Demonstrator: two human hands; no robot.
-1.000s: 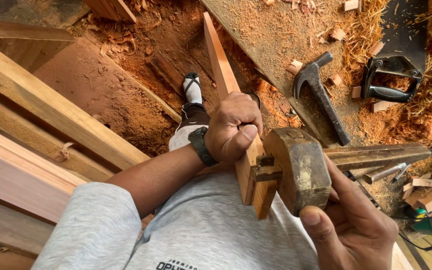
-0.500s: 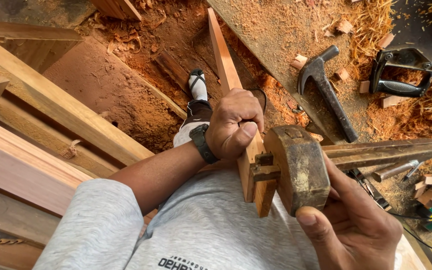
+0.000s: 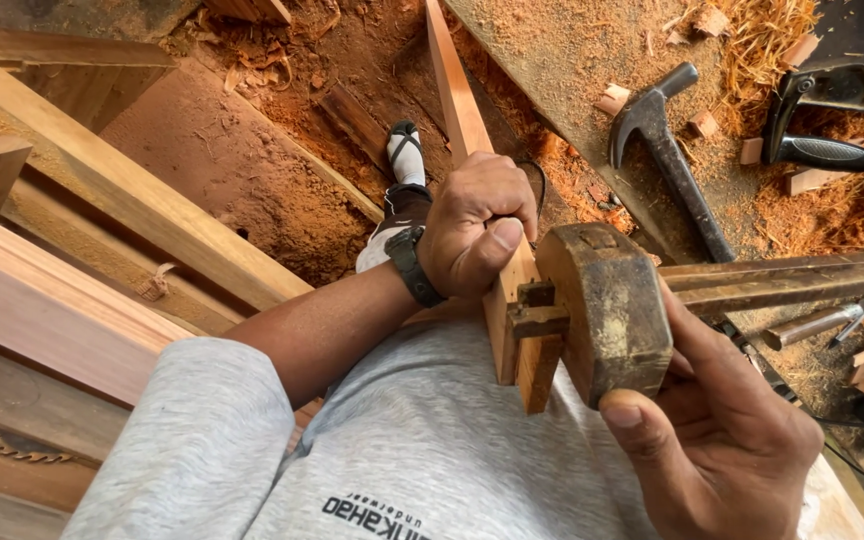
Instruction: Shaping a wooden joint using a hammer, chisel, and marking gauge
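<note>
Gripping the long wooden strip (image 3: 472, 150) in the left hand (image 3: 477, 235) while the worn marking gauge (image 3: 592, 310) is held against it by the right hand (image 3: 722, 440), a crooked line could be scratched if the strip slips.

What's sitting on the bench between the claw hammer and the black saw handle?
Head view: small wood offcuts and sawdust lie between the claw hammer and the black saw handle.
</note>
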